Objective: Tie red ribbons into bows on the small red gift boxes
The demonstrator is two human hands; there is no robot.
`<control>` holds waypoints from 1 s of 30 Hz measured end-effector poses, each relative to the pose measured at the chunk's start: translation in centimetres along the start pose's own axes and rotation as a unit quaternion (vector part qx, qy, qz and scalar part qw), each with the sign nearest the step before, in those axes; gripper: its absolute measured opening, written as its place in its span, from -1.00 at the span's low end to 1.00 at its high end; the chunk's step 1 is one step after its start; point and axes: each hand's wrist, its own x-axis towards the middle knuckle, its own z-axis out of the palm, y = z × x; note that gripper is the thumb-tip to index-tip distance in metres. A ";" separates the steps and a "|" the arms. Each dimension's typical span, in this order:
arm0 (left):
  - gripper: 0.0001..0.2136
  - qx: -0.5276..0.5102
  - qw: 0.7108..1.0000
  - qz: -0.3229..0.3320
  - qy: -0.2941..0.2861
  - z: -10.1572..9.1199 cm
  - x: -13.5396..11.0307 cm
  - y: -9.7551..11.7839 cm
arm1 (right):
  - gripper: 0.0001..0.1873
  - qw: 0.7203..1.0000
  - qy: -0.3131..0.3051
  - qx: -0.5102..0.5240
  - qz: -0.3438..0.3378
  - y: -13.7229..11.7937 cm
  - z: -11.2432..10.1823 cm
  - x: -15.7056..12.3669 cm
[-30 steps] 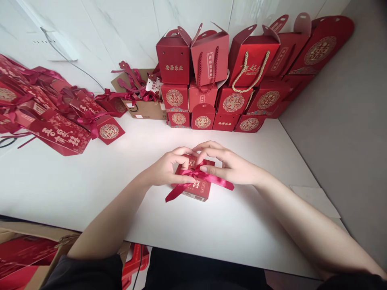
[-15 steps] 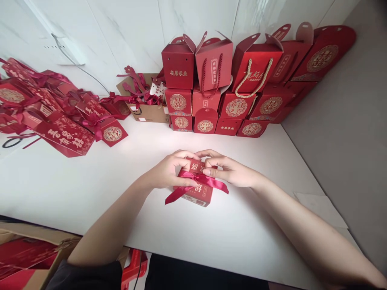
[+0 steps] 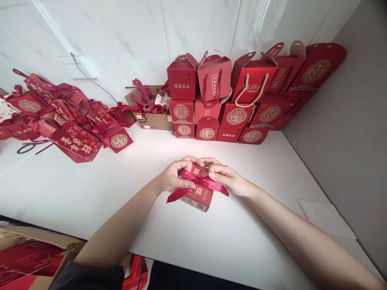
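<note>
Between my hands, over the middle of the white table, is a small red gift box (image 3: 198,195) with gold and white lettering. A dark pink satin ribbon (image 3: 178,195) crosses its top in a bow, its tails spreading to both sides. My left hand (image 3: 179,175) grips the box's left side, thumb lying over the ribbon near the knot. My right hand (image 3: 226,177) is closed at the right side, thumb and fingers pinching the ribbon by the box edge. Its lower fingers are partly hidden.
Stacked red gift boxes (image 3: 225,110) stand against the tiled wall. Left of them is a cardboard box (image 3: 155,121) of ribbons. A pile of ribboned red boxes (image 3: 75,139) covers the table's left. An open carton (image 3: 71,257) with red packaging sits below the front edge; a grey panel (image 3: 338,133) borders the right.
The camera view has tilted and shifted slightly, so the background sits lower. My right thumb and fingers have shifted along the ribbon; both hands stay at the box.
</note>
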 end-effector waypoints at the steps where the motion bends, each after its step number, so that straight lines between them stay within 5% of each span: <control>1: -0.53 -0.026 1.000 -0.002 0.011 0.2 -0.1 -0.2 | -0.64 1.000 0.001 0.000 -0.003 0.0 0.0 0.0; 13: -0.71 0.017 1.000 -0.007 -0.005 -0.5 -0.2 0.7 | -0.64 0.997 0.035 0.069 0.008 0.7 -0.3 -0.3; 18: -0.62 -0.003 1.000 -0.019 -0.006 -0.6 -0.2 0.5 | -0.70 0.994 0.018 0.108 0.010 1.0 -0.4 -0.3; 22: -0.81 0.010 0.998 0.016 -0.053 -0.8 0.0 -0.1 | -0.65 0.987 0.030 0.157 0.019 1.1 0.0 -0.3; 25: -0.67 0.024 0.997 0.027 -0.068 -0.9 0.0 -0.5 | -0.62 0.983 0.039 0.179 0.025 1.2 0.2 -0.3; 30: -0.73 0.000 0.998 0.018 -0.059 -0.8 0.2 -1.1 | -0.62 0.983 0.034 0.178 0.036 1.4 0.1 -0.4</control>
